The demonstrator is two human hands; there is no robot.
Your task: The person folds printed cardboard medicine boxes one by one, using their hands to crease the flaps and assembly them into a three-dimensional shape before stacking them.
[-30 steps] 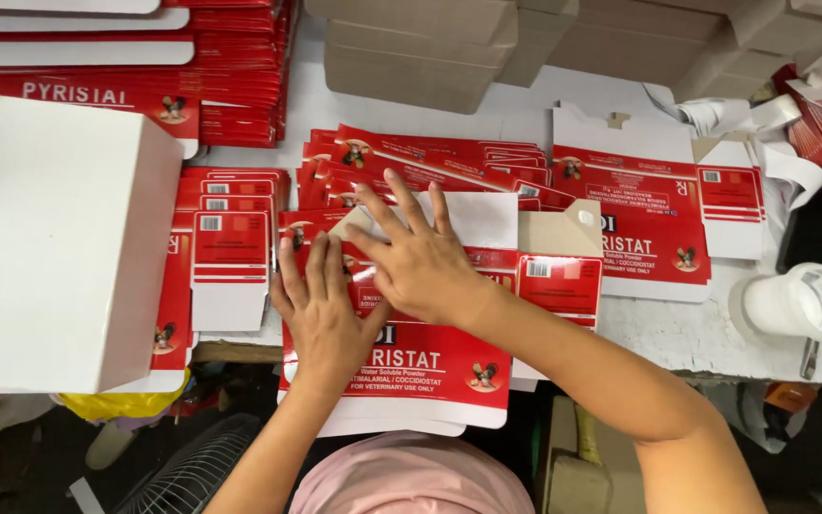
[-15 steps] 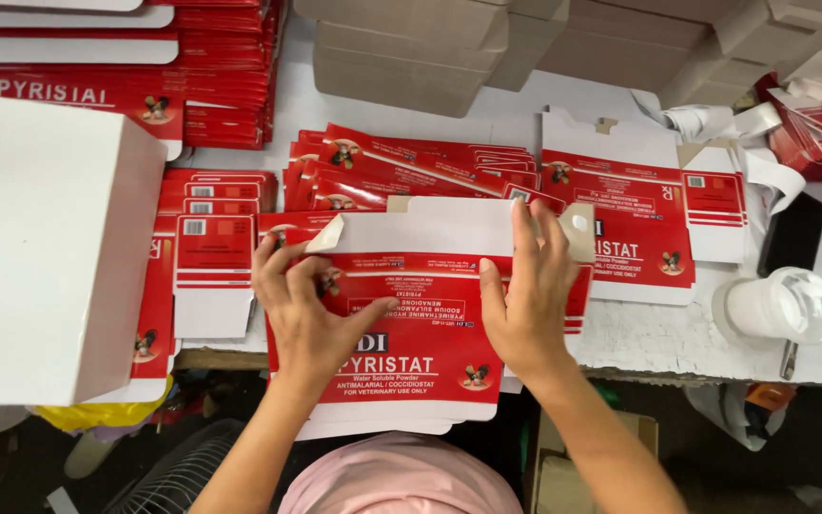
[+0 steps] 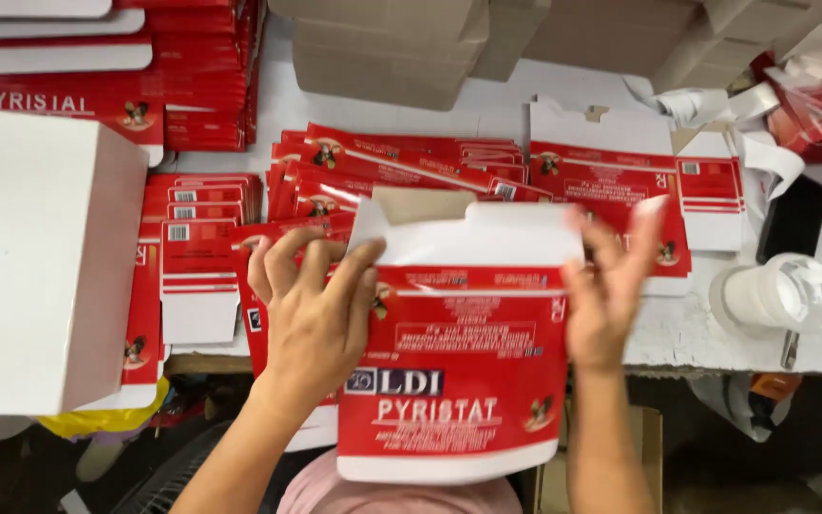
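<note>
I have both hands, left hand (image 3: 311, 319) and right hand (image 3: 606, 290), clamped on the side edges of the light, bendy red carton (image 3: 459, 352), raised above the counter's (image 3: 677, 333) near edge.

Two bare hands, held up side by side

The left hand (image 3: 311, 319) curls its fingers (image 3: 354, 271); the right hand (image 3: 603, 295) spreads fingers (image 3: 644, 233) upward.

White worktable (image 3: 677, 333), top scuffed, front edge running left to right. Plain brown cardboard boxes (image 3: 382, 48) stacked along its far side. Beneath the table: dim floor, a fan grille (image 3: 159, 481) at lower left, a yellow bag (image 3: 107, 419) beside it. Lighting even, from overhead.
</note>
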